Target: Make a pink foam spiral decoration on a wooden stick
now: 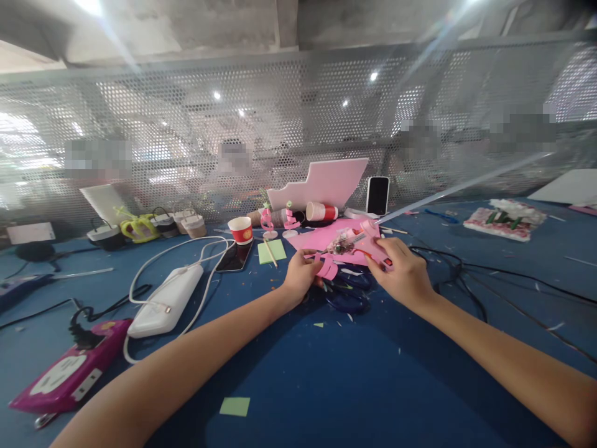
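My right hand (403,270) is wrapped round a pink hot glue gun (369,235), its tip pointing left. A long clear glue stick (448,193) sticks out of the gun's back, up to the right. Pinched in my left hand (302,274) is a curled pink paper strip (328,267), close to the gun's tip. Dark blue scissors (347,302) lie on the table just below both hands. Behind them, pink paper sheets (310,238) lie flat, partly covered by the gun. Two small pink spiral paper pieces (291,218) stand farther back.
A white power bank (170,302) with a looped cable and a magenta power strip (74,367) lie left. Paper cups (240,230), a phone (377,195) and a pink foam board (321,180) stand at the back. Black cables (466,267) cross the right side.
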Tool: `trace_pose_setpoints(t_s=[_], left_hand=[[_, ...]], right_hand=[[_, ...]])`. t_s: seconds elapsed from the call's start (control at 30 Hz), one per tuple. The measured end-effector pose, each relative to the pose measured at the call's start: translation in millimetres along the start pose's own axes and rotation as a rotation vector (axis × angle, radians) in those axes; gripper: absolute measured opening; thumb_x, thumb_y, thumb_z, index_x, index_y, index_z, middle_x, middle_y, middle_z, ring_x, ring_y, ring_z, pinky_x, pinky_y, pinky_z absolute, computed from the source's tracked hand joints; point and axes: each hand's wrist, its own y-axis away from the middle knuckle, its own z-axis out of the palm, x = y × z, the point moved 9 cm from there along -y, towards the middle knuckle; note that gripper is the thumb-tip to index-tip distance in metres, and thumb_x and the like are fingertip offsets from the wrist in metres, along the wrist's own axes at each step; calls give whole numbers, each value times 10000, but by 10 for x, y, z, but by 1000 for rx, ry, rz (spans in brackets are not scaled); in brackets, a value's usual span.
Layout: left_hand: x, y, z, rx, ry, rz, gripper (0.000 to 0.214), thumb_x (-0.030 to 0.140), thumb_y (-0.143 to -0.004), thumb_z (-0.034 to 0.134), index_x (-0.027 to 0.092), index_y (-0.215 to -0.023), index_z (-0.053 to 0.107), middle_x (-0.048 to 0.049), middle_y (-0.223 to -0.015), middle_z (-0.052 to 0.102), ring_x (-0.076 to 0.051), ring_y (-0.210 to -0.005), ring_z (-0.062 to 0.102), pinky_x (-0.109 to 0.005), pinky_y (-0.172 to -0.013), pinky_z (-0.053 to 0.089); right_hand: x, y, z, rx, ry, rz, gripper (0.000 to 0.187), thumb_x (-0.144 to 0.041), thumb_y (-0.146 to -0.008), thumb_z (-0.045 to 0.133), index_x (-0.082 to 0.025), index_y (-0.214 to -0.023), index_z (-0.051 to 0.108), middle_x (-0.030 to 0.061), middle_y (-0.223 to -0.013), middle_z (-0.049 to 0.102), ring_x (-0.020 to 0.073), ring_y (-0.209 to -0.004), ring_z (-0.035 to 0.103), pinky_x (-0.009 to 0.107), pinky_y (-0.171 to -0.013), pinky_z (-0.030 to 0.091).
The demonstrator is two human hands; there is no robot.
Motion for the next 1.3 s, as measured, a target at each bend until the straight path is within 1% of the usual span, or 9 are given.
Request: trace_pose_setpoints(t_s=[0.33,0.63,0.73,0.83,0.93,1.03,1.13,1.23,1.3], left_hand=[[4,-14,-46,29,8,16,386,167,-689,642,122,-1027,463,68,-503,538,-94,-296,465,-216,-337,401],[52,-4,-48,30,33,51,453,141,-648,624,109,-1064,447,86,-459,511,-103,-304,456,-229,-364,412],[33,-5,-65,43,36,45,448,142,-643,624,120,-1052,443,86,-462,512,-109,-307,472,-228,-363,402],[13,-9,-101,65,42,63,402,126,-637,611,140,-1003,444,96,-456,492,-112,-302,476,-219,-343,374],[99,-40,-153,75,58,110,366,135,-647,615,161,-970,445,105,-464,480,-104,-300,471,-217,-344,376],[390,-124,-343,150,111,164,339,148,-666,620,165,-963,456,98,-491,496,-88,-313,470,-215,-366,395],[882,-213,-678,261,144,283,308,156,-687,622,160,-955,471,71,-540,536,-57,-345,466,-188,-386,384],[1333,-263,-1026,325,126,414,338,170,-680,640,166,-968,463,69,-547,543,-60,-348,467,-181,-373,352],[1489,-288,-1214,343,72,428,320,160,-686,618,164,-964,461,72,-530,540,-71,-333,460,-185,-365,334]], right_hand=[[165,-29,-1,-31,109,118,245,-316,-809,561,-167,-1003,570,109,-929,654,221,-751,631,292,-539,463],[1368,124,-102,-365,498,861,518,-402,-837,455,53,-1078,514,302,-976,588,361,-911,588,378,-641,408],[1704,361,-55,-463,522,998,592,-364,-808,500,107,-1165,456,378,-1093,503,426,-1067,488,413,-701,385],[1805,500,-68,-418,572,1042,642,-327,-754,565,110,-1201,421,413,-1194,390,464,-1145,375,470,-753,358],[1530,335,-71,-273,616,833,579,-362,-764,554,79,-1129,474,388,-1151,412,471,-1105,366,532,-781,330],[872,21,171,-267,426,458,355,-372,-808,491,-50,-937,568,272,-1024,520,403,-1032,438,512,-791,352],[25,-204,638,-482,59,211,304,-348,-889,379,-130,-797,570,159,-865,591,281,-922,529,393,-815,399],[-700,-256,1231,-857,-79,219,422,-329,-952,235,-130,-870,598,150,-883,646,228,-847,598,320,-749,435],[-1106,-370,1512,-906,-77,203,403,-377,-932,323,-95,-997,604,199,-1036,640,271,-996,586,334,-806,431]])
